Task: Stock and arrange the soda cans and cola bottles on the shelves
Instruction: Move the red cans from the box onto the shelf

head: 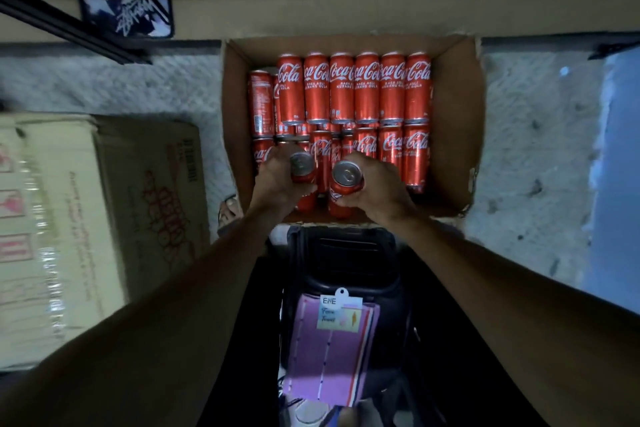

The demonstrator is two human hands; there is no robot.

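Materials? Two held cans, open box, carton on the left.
Left can and right can: metal, probably aluminium; glossy red print, bare silver lids. Open box: plain brown cardboard, matte, ragged flap edge. Left carton: pale printed cardboard, apparently under shiny wrinkled clear film.

Red white-lettered cans (pixel 353 90), brown box (pixel 453 121), purple towel (pixel 329 357)

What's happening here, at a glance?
A person is lifting red Coca-Cola cans out of an open cardboard box on the floor. The left hand grips one can and the right hand grips a second can, both tops up at the box's near edge. Rows of cans fill the rest.
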